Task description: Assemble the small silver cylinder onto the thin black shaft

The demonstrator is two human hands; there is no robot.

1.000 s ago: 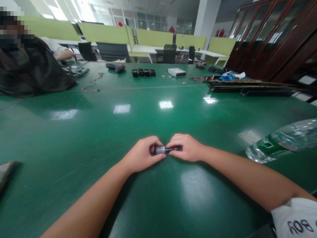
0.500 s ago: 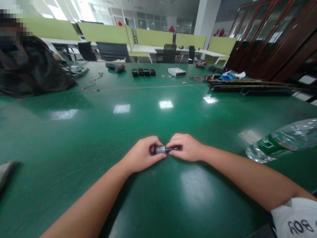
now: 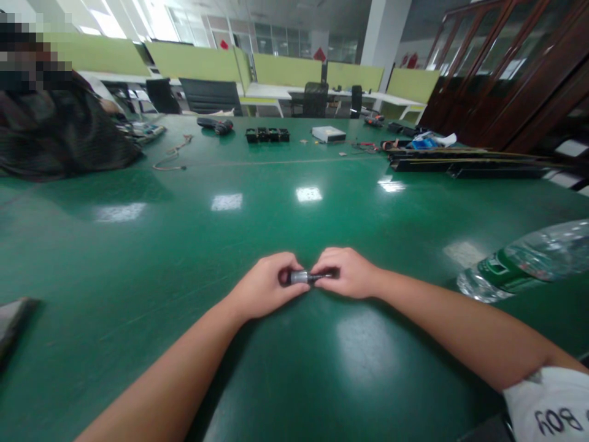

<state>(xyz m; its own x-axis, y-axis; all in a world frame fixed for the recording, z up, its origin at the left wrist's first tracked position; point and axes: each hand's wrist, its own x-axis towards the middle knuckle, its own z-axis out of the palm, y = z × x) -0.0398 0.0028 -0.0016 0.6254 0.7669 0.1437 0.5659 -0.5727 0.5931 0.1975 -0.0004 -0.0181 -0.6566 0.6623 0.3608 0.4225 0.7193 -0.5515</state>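
Just above the green table, a small silver cylinder (image 3: 299,277) with a thin dark shaft lies level between my two hands; its exact kind is too small to make out. Thumb and fingers of my left hand (image 3: 262,287) are closed around the cylinder from the left and hide its left end. From the right, my right hand (image 3: 353,274) pinches the dark shaft between thumb and fingertips. The shaft's thin tip shows in the gap behind those fingertips. Both hands are close together, near the middle of the view.
A clear plastic bottle (image 3: 529,261) lies on its side to the right. Dark metal strips (image 3: 464,162), a silver box (image 3: 328,134), a black fan row (image 3: 267,135) and a cable (image 3: 172,156) are farther back. Another person (image 3: 59,129) leans over the far left of the table.
My right fingertips have shifted very slightly right along the shaft. My left hand keeps its hold in place. The other person at the left has moved a little.
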